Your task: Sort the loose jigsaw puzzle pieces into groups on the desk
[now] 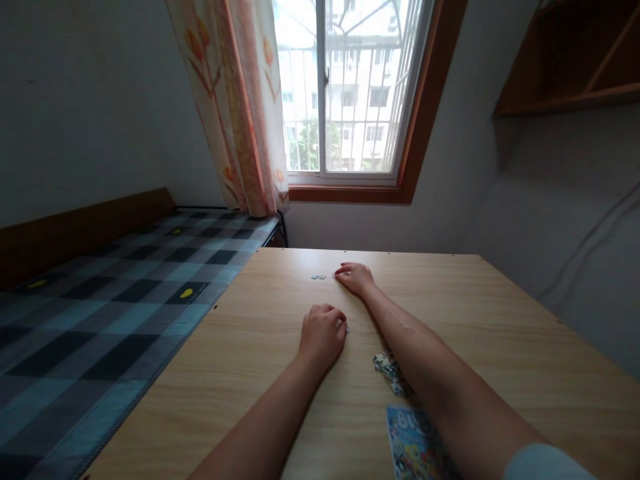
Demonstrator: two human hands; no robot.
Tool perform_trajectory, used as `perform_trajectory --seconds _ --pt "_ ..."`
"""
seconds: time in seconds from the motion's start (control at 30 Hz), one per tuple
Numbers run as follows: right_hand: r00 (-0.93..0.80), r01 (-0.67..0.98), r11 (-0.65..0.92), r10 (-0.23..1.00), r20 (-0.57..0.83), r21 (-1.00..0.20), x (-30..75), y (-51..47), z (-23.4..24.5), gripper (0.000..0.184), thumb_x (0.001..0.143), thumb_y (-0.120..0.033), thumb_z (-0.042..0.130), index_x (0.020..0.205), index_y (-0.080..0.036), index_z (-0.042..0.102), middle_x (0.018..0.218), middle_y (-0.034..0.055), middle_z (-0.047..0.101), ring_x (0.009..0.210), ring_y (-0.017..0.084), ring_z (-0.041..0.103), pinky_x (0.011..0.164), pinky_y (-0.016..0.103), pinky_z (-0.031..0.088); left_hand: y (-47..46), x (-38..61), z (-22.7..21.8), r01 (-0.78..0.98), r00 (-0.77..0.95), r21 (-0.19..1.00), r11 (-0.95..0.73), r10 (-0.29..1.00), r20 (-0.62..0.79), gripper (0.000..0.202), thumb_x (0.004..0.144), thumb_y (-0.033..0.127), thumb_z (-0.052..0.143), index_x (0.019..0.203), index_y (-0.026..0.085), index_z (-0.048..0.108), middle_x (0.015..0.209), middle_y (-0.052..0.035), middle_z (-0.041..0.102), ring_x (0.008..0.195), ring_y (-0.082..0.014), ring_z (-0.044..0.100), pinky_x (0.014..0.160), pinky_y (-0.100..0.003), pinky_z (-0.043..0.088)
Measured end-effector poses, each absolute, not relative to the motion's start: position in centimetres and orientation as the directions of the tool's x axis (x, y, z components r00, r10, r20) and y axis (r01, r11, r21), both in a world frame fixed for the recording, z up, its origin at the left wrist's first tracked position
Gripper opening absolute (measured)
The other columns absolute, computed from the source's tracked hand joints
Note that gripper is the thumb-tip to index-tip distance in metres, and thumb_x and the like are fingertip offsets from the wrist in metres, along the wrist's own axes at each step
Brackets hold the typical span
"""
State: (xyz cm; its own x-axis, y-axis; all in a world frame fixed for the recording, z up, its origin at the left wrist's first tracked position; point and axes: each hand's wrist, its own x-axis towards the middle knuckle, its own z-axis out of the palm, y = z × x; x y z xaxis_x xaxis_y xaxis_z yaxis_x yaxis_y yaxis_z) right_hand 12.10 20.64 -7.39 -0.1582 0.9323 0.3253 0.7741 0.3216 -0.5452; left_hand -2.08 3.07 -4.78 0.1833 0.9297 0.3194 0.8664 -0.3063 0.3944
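My right hand (357, 277) reaches to the far part of the table, its thumb and fingers closed on a small jigsaw puzzle piece (334, 275) at the tabletop. Just left of it lie a few small puzzle pieces (319, 277) side by side. Nearer to me, my left hand (323, 333) rests on the table with curled fingers; a bit of a pale puzzle piece (348, 329) shows at its fingertips. A loose pile of puzzle pieces (387, 369) sits partly hidden under my right forearm. Below the pile is a colourful picture sheet (411, 437), also partly covered by that arm.
The light wooden table (240, 373) extends toward the window (357, 100). To the left stands a bed with a checked cover (125, 300), and a flowered curtain (235, 100) hangs beyond it. A wooden shelf (575, 67) is fixed high on the right wall.
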Motion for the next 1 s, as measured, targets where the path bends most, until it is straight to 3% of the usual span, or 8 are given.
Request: perform_trajectory --seconds 0.37,0.7,1.0 --pt "-0.375 0.754 0.545 0.815 0.442 -0.366 11.0 19.1 -7.0 0.024 0.09 -0.035 0.056 0.096 -0.027 0.078 0.107 0.0012 0.072 0.103 0.017 0.063 0.1 0.028 0.043 2.8 -2.0 -4.5 0.863 0.181 0.405 -0.302 0.933 0.31 0.012 0.081 0.023 0.062 0.084 0.023 0.074 0.096 -0.0049 0.068 0.097 -0.0219 0.054 0.09 -0.035 0.041" --pt "-0.391 0.783 0.551 0.797 0.461 -0.288 10.8 18.8 -7.1 0.025 0.09 -0.031 0.054 0.099 -0.026 0.076 0.104 0.0012 0.073 0.099 0.017 0.064 0.093 0.026 0.047 2.7 -2.0 -4.5 0.867 0.189 0.394 -0.305 0.933 0.307 0.014 0.082 0.023 0.06 0.085 0.023 0.074 0.097 -0.0058 0.068 0.097 -0.0221 0.054 0.091 -0.036 0.041" --pt "-0.435 0.776 0.578 0.78 0.451 -0.251 10.7 18.8 -7.0 0.027 0.093 -0.033 0.052 0.097 -0.027 0.077 0.103 0.0007 0.073 0.099 0.015 0.064 0.097 0.026 0.044 2.7 -2.0 -4.6 0.873 0.185 0.387 -0.298 0.935 0.302 0.015 0.083 0.024 0.059 0.085 0.024 0.073 0.097 -0.0053 0.068 0.098 -0.0225 0.054 0.09 -0.036 0.041"
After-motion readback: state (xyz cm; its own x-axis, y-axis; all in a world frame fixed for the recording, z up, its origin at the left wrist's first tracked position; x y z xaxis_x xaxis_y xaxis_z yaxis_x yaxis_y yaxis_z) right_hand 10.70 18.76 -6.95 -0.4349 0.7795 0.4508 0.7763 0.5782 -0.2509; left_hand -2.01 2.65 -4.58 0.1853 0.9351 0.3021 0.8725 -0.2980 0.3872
